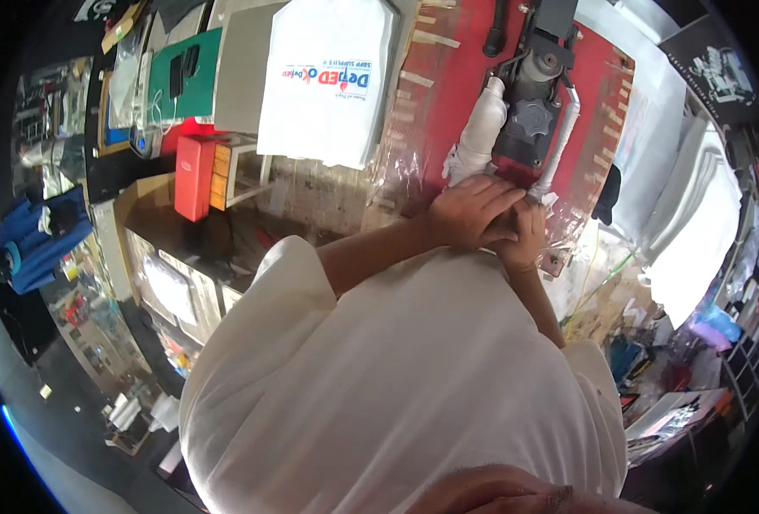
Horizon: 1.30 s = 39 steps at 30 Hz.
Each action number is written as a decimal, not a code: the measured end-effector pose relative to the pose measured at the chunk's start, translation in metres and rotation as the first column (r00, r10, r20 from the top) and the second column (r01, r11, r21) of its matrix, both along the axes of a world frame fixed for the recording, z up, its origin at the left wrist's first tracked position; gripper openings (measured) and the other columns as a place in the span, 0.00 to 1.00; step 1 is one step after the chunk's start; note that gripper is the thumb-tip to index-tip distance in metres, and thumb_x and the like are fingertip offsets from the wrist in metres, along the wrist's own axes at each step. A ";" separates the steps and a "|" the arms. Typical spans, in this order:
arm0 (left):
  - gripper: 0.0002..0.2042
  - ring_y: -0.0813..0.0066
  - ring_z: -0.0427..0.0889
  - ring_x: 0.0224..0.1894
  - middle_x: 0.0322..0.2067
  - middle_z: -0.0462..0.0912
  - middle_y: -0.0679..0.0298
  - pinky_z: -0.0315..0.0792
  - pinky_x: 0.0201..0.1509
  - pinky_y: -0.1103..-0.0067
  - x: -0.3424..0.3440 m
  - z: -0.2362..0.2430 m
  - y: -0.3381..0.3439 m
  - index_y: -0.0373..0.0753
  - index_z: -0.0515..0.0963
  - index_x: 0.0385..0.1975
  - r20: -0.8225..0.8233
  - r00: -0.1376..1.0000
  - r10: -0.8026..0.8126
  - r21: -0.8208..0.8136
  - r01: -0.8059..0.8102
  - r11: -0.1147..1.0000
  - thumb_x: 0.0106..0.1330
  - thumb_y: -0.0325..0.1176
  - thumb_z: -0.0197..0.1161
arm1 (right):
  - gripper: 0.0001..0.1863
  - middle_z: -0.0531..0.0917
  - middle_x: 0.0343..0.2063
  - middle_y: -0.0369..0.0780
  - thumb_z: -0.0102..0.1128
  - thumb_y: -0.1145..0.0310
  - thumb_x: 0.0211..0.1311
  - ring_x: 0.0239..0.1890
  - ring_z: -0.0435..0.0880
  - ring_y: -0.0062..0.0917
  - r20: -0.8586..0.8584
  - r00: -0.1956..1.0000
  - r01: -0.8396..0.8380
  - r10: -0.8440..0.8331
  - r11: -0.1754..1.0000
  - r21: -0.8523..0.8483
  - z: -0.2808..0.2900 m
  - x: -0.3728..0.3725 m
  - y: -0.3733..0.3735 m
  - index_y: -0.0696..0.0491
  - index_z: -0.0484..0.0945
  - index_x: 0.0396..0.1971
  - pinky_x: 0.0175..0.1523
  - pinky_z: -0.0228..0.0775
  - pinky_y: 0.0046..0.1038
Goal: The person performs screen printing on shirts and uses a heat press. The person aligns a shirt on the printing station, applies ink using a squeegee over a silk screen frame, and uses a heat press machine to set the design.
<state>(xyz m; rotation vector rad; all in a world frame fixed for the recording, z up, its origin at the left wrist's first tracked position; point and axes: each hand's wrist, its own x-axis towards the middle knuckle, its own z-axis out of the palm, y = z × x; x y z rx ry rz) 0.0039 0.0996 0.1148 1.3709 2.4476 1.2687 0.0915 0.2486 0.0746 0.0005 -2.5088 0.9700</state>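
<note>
A heat press with a red top plate (431, 103) and a dark metal arm with a round knob (532, 118) stands in front of me. Its lever handle (482, 128) has two sides wrapped in white material that run toward my body. My left hand (474, 210) is closed over the near end of this handle. Right beside it, my right hand (521, 236) is curled at the same end, its fingers almost touching the left ones. The bar under both hands is mostly hidden. To the left, a white printed T-shirt bag or garment (324, 111) lies flat on a grey board.
A green cutting mat (182, 79) with dark small items lies at the far left. Nearer are a red box (194, 178) and a wooden drawer unit (222, 176). White stacked fabric (696, 214) hangs on the right. Brown tape strips line the red plate's edges.
</note>
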 end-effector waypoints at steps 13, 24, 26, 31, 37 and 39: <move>0.10 0.62 0.80 0.41 0.37 0.82 0.58 0.73 0.49 0.71 -0.002 0.005 -0.016 0.37 0.80 0.40 0.135 0.985 0.106 0.421 -0.154 0.894 0.67 0.37 0.62 | 0.06 0.76 0.26 0.41 0.62 0.77 0.49 0.30 0.75 0.37 -0.096 0.995 -0.009 0.022 0.990 0.137 0.026 -0.016 -0.016 0.55 0.75 0.28 0.36 0.68 0.36; 0.10 0.79 0.74 0.23 0.19 0.72 0.68 0.67 0.24 0.80 -0.047 -0.168 -0.297 0.40 0.75 0.27 0.965 -0.210 0.159 -0.246 -0.935 0.256 0.65 0.39 0.64 | 0.05 0.77 0.24 0.39 0.62 0.79 0.48 0.28 0.75 0.33 -0.112 0.994 0.002 0.018 0.984 0.176 0.037 -0.013 -0.024 0.54 0.77 0.27 0.35 0.69 0.34; 0.11 0.79 0.73 0.24 0.20 0.71 0.69 0.66 0.23 0.80 -0.050 -0.187 -0.300 0.41 0.74 0.29 0.949 -0.268 0.164 -0.300 -0.929 0.218 0.64 0.38 0.67 | 0.06 0.77 0.24 0.39 0.63 0.79 0.48 0.28 0.76 0.33 -0.090 0.996 0.016 -0.002 0.988 0.155 0.042 -0.010 -0.027 0.55 0.77 0.27 0.35 0.69 0.34; 0.10 0.79 0.73 0.26 0.25 0.72 0.69 0.67 0.24 0.80 -0.070 -0.228 -0.315 0.41 0.73 0.34 0.995 -0.065 -0.077 -0.046 -0.973 0.226 0.64 0.35 0.69 | 0.06 0.77 0.25 0.39 0.63 0.79 0.48 0.29 0.76 0.34 -0.102 0.995 0.007 0.015 0.977 0.215 0.043 -0.012 -0.027 0.55 0.77 0.28 0.35 0.70 0.34; 0.08 0.77 0.73 0.26 0.27 0.75 0.67 0.68 0.26 0.77 -0.090 -0.223 -0.287 0.37 0.76 0.35 0.997 -0.054 0.047 -0.060 -0.989 0.135 0.66 0.32 0.68 | 0.07 0.77 0.25 0.40 0.63 0.79 0.48 0.31 0.77 0.34 -0.096 0.995 0.037 -0.014 0.969 0.245 0.039 -0.010 -0.023 0.55 0.77 0.28 0.37 0.70 0.35; 0.08 0.76 0.73 0.26 0.28 0.77 0.66 0.68 0.27 0.75 -0.087 -0.223 -0.278 0.36 0.77 0.35 0.999 0.029 0.046 0.029 -1.000 0.009 0.66 0.33 0.68 | 0.06 0.77 0.25 0.40 0.63 0.79 0.48 0.31 0.77 0.34 -0.086 0.996 0.054 -0.032 0.964 0.259 0.038 -0.007 -0.023 0.55 0.77 0.28 0.37 0.70 0.35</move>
